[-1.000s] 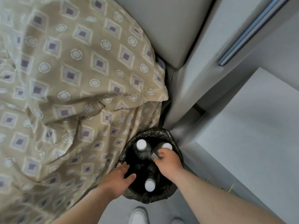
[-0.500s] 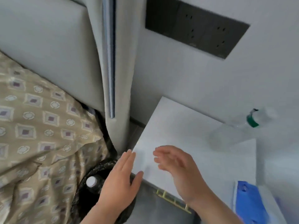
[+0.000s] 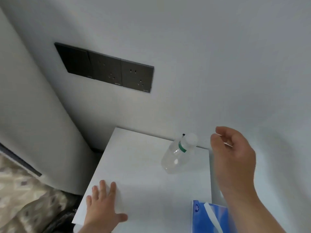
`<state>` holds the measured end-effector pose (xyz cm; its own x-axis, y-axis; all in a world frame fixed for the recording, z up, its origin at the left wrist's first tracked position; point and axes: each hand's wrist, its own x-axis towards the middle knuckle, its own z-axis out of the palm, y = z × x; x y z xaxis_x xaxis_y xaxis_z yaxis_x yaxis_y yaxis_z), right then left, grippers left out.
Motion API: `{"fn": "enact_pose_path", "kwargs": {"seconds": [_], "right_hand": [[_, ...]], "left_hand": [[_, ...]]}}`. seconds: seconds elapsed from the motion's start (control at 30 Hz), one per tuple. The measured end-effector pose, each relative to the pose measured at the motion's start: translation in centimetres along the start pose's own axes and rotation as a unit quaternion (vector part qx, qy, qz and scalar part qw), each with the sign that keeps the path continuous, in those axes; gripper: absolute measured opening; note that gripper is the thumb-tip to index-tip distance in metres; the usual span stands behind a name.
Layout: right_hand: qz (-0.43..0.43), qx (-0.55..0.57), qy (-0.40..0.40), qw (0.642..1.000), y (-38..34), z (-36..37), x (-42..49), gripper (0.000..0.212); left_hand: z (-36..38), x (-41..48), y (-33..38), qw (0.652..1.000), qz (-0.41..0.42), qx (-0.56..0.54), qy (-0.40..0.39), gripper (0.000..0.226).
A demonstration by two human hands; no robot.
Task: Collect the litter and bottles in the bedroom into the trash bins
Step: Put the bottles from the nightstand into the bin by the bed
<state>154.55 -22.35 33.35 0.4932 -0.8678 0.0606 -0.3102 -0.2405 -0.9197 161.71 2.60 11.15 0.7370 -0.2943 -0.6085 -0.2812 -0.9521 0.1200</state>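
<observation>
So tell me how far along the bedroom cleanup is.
Done: nothing in this view confirms it; only a dark bag edge shows beside the nightstand. In hand: nothing; the right hand is open near the clear bottle, the left hand flat on the nightstand. Left: that bottle.

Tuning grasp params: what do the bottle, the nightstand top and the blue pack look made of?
Bottle: clear thin plastic, glossy, see-through with bright highlights; white cap, green neck band. Nightstand top: smooth matte white, probably laminate or painted board; no grain shows. Blue pack: looks like soft glossy plastic film, likely a tissue pack; partly cut off, so uncertain.
</observation>
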Motion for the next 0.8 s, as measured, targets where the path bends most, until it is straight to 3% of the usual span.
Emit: {"fn": "enact_pose_path", "kwargs": {"seconds": [0.1, 0.2, 0.3, 0.8], "right_hand": [[0.069, -0.057, -0.114, 0.989, 2.0, 1.0, 1.4, 0.048], [0.072, -0.062, -0.173, 0.98, 2.9, 2.4, 1.8, 0.041], [0.065, -0.061, -0.16, 0.983, 3.7, 3.0, 2.3, 0.031], [0.012, -0.01, -0.17, 0.985, 1.0, 2.9, -1.8, 0.023]], "left_hand": [[-0.4, 0.4, 0.3, 1.0, -0.014, 0.023, -0.005, 0.125], [-0.6, 0.6, 0.8, 0.999, -0.015, 0.037, 0.003, 0.127], [-0.9, 0.6, 1.0, 0.999, -0.021, 0.045, 0.006, 0.128], [-0.1, 0.6, 0.0, 0.999, 0.016, 0.028, 0.037, 0.119]]}}
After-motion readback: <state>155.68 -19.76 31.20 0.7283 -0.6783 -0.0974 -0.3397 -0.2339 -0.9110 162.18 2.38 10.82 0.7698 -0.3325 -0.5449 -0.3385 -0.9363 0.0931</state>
